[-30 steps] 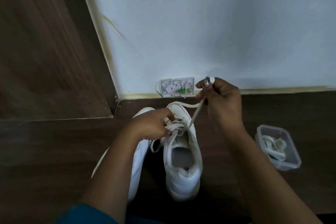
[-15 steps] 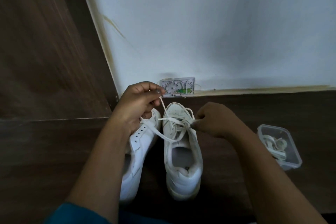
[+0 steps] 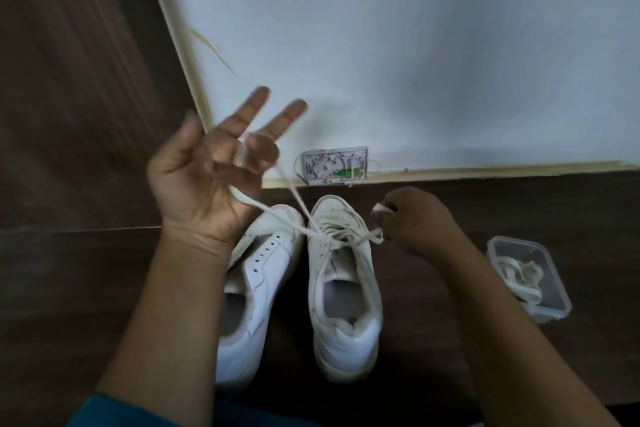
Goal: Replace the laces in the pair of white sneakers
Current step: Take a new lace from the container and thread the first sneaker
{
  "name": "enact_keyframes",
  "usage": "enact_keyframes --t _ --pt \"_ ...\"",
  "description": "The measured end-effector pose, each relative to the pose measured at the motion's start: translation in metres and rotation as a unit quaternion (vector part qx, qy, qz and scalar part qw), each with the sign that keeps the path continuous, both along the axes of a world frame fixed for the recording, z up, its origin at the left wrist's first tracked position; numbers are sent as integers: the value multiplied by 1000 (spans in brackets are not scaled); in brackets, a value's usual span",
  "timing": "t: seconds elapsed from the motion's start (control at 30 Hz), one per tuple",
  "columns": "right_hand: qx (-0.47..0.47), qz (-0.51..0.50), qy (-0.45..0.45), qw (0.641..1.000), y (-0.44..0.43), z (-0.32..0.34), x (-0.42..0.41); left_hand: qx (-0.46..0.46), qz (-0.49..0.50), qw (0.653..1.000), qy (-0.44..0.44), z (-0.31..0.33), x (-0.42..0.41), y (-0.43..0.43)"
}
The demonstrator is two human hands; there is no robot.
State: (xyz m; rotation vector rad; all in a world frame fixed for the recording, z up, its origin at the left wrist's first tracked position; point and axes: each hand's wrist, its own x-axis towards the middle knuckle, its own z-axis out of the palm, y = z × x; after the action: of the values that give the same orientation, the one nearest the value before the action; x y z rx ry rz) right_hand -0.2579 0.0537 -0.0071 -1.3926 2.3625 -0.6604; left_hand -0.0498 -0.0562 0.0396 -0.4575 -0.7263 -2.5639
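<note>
Standing side by side on the floor [image 3: 69,305] near the wall [image 3: 415,62], the right sneaker [image 3: 346,305] carries a partly threaded lace [image 3: 302,208] and the left sneaker [image 3: 256,288] shows bare eyelets. The left hand [image 3: 207,180] is raised, two fingers straight, its grip formed by the curled fingers holding one lace end taut. The right hand [image 3: 412,218] has its grip closed, pinching the other end just beside the right sneaker; a clear box [image 3: 562,291] of laces sits near it.

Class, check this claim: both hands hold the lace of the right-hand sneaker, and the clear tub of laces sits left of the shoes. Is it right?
No. The head view shows the clear tub of laces right of the shoes. The left hand and right hand do hold the lace of the right-hand sneaker.
</note>
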Motion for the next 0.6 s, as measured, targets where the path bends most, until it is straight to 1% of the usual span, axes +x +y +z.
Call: enact_keyframes --t 0.03,0.07,0.1,0.13,0.17,0.2,0.23,0.27,0.3,0.33,0.37,0.4,0.43,0.47,0.5,0.53,0.57,0.6 --pt "-5 -8 -1 1000 1 0 -1 38 -25 999 21 3 6 -2" --pt "-16 -15 -4 1000 2 -1 -2 48 -24 999 -4 7 11 -2" --pt "-32 -18 -11 999 2 -1 -2 7 36 995 -93 12 14 -1" --pt "-55 -19 -21 998 2 0 -2 -80 141 962 -221 14 17 -1" --pt "-80 -20 -34 996 1 1 -1 -185 231 888 -352 13 16 1" --pt "-101 -19 -51 993 0 2 2 -285 263 798 -461 11 12 4" --pt "-114 -14 -71 991 -1 3 4 -379 243 712 -539 9 6 7" --pt "-115 -5 -84 990 -3 3 6 -472 191 624 -592 5 -2 11" --pt "-97 9 -79 992 -4 3 7 -563 128 524 -627 0 -10 13" --pt "-62 24 -53 996 -4 2 9 -649 88 415 -632 -8 -16 13" --pt "-18 34 -15 999 -5 0 10 -717 80 322 -613 -15 -22 14" --pt "26 34 25 999 -5 -1 10 -750 104 286 -587 -18 -27 15" --pt "64 24 63 996 -5 -4 9 -750 138 305 -571 -18 -32 18" --pt "95 12 100 990 -3 -6 9 -736 169 344 -559 -20 -37 20" --pt "110 13 131 985 -2 -7 9 -723 184 373 -551 -21 -41 22" --pt "116 33 146 982 -3 -8 9 -720 181 385 -548 -24 -45 24" --pt "115 66 141 981 -3 -7 8 -721 166 387 -550 -29 -48 24" --pt "114 95 108 983 -3 -6 9 -719 156 390 -554 -34 -50 24"
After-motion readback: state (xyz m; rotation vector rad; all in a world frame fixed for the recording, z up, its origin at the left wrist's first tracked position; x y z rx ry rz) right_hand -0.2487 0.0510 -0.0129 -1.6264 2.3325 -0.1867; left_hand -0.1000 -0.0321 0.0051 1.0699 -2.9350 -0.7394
